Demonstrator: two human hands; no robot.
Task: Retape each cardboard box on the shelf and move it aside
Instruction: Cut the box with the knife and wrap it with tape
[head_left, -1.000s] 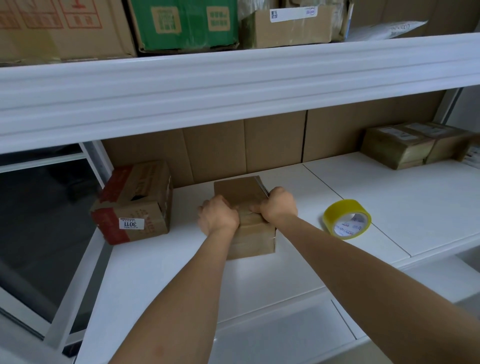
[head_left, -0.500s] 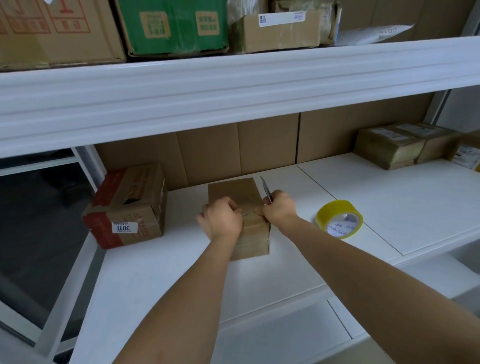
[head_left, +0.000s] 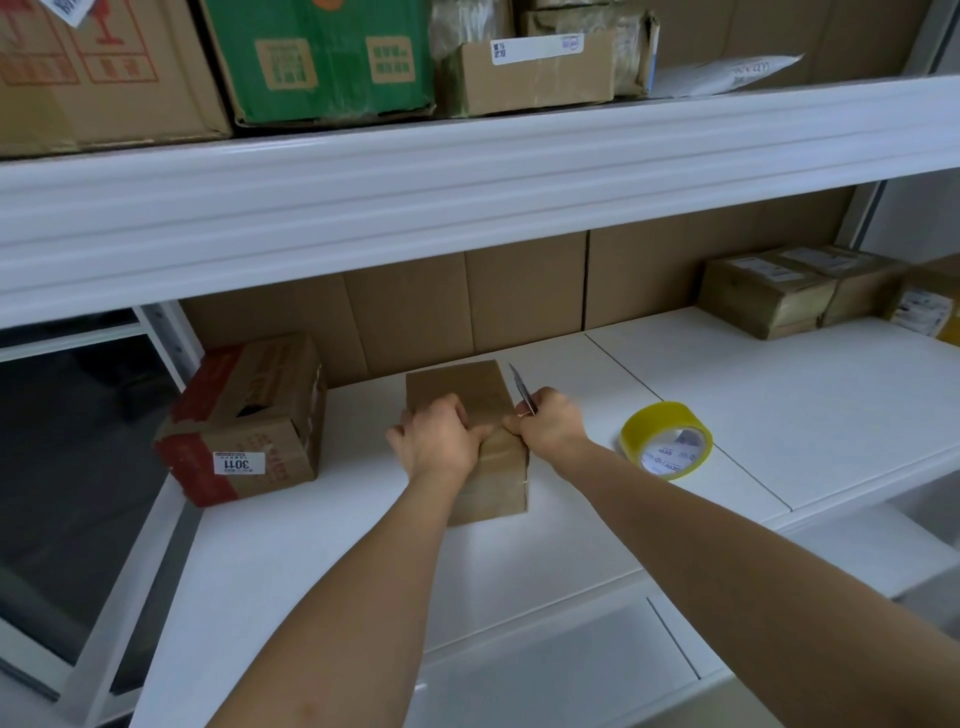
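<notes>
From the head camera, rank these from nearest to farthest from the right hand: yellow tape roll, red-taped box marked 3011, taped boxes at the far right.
1. yellow tape roll, just right of the right hand
2. red-taped box marked 3011, left, past the left hand
3. taped boxes at the far right, back of the shelf

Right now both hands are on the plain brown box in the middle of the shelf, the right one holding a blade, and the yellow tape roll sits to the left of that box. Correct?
Not quite. In the head view the tape roll lies on the shelf right of the plain brown box, not left. The rest holds: left hand and right hand are on the box, the right holding a blade.
</notes>
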